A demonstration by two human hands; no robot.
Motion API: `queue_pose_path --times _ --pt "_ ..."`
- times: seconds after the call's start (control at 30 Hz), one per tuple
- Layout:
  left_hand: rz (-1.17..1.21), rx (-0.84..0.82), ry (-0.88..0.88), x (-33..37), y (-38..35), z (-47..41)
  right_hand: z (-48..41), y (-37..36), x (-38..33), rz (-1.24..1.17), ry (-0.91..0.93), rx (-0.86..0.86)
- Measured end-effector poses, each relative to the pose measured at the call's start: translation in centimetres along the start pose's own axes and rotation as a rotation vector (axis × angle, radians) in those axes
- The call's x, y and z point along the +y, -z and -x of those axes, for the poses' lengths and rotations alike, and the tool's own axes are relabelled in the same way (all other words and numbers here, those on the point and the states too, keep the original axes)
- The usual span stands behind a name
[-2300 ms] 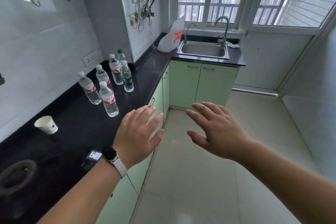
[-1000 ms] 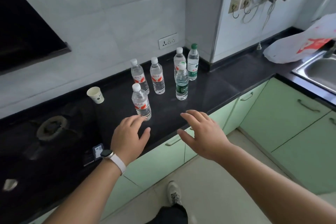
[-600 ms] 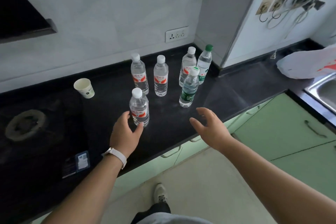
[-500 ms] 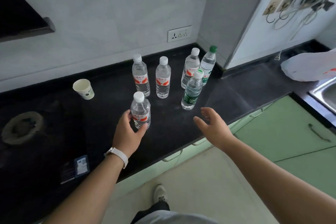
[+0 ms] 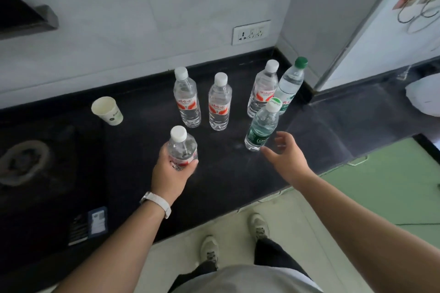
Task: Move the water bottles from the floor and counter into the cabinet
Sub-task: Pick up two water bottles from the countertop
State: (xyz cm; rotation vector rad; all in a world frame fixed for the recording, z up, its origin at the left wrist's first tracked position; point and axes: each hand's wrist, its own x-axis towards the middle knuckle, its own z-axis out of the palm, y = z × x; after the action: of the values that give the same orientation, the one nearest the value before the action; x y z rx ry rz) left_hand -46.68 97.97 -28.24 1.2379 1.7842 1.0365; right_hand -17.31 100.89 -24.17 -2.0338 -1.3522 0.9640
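The nearest red-labelled water bottle (image 5: 182, 150) is at the front of the black counter (image 5: 226, 173), with your left hand (image 5: 171, 173) wrapped around its lower half, fingers curled on it. Your right hand (image 5: 285, 159) holds nothing, its fingers loosely spread just beside the green-labelled bottle (image 5: 260, 129). Four more bottles (image 5: 220, 102) stand upright behind, with a paper cup (image 5: 107, 110) off to their left.

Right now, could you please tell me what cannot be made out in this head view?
Head view:
- Base of the held bottle: covered by the left hand, so lifted or standing is unclear.
- White bag: cut off by the right edge.
- Green-capped bottle: lower part behind the green-labelled bottle.
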Motion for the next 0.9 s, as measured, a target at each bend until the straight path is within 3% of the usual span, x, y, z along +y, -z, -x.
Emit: queue_pose_path --times 0.4,0.63,0.9 --pt "-0.118 0.213 0.162 5.4 -5.4 1.3 -8.5 1.6 1.3 -0.041 0.175 -0.371" --pt "-0.063 0.34 0.274 8.0 -9.0 3.3 -12.1 1.7 1.5 -0.028 0.324 -0.594" --pt "-0.01 0.509 0.303 9.8 -8.3 6.0 -12.1 0.9 -0.8 -0.044 0.32 -0.676"
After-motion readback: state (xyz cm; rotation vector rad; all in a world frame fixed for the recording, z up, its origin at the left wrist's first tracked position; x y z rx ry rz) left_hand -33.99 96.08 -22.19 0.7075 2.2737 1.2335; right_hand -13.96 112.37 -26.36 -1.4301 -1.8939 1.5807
